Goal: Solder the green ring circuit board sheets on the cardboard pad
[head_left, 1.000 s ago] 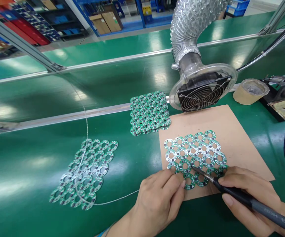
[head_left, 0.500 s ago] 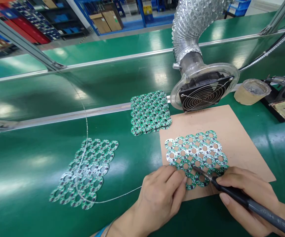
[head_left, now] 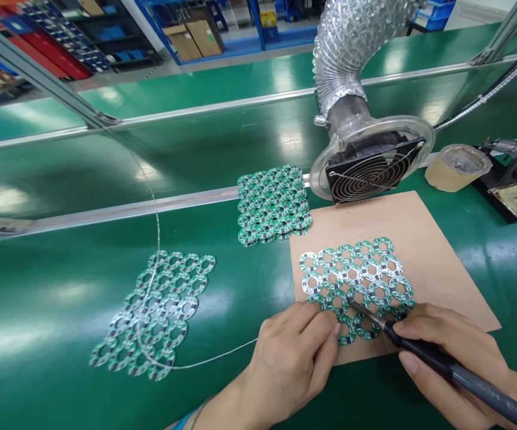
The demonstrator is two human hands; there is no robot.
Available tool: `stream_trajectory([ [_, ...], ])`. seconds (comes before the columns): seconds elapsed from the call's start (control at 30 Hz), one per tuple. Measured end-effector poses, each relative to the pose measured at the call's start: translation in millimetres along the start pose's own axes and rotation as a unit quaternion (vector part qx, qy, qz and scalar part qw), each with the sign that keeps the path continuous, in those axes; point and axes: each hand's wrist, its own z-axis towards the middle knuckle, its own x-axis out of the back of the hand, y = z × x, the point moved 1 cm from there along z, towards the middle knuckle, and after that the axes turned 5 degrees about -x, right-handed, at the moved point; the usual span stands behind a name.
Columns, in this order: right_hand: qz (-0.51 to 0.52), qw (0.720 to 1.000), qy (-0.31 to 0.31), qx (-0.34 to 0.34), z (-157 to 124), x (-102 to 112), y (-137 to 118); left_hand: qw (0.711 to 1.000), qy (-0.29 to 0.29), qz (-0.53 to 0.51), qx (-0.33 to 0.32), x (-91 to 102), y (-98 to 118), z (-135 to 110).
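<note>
Work panel: a flat grid of joined green ring-shaped circuit boards [head_left: 362,272] lies on a brown cardboard sheet [head_left: 437,269], toward its near left part; the near left corner of the grid is partly covered by fingers.
Left hand: the bare left hand [head_left: 291,352] rests at that near left corner, fingers curled close together and thumb drawn in, around a thin silvery wire [head_left: 204,363]; the exact grip point is hidden from me.
Right hand: the bare right hand [head_left: 459,340] is partly closed in a pen grip around a black-and-grey soldering iron [head_left: 486,388], thumb on the near side, fingers on the far side.
Iron tip: points left and away, at the third row from the far edge, between the second and third rings from the left; I cannot tell whether it touches.
Wire path: comes down from the far left, loops over a second panel of green rings [head_left: 159,303] on the green bench [head_left: 222,286], then runs right into the left hand.
Stacked panels: a pile of similar green ring panels [head_left: 275,203] stands just beyond the far left corner of the cardboard.
Extractor: a round clear hood with a black fan and wire grille [head_left: 377,170] hangs by the cardboard's far edge, joined to a crinkled silver foil duct [head_left: 348,54].
Far right: a cream-coloured round pot [head_left: 453,173] stands beside a dark metal iron stand [head_left: 509,167].
</note>
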Motion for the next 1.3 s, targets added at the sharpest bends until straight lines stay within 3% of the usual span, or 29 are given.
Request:
stream_trajectory([
  [1.03, 0.002, 1.000, -0.004, -0.017, -4, -6, 2, 0.999, -0.014, 0.018, 0.030, -8.4, -8, 9],
  [1.3, 0.029, 0.999, 0.006, -0.040, 3, 5, 7, 0.997, 0.033, -0.051, 0.042, 12.7, -8, 13],
])
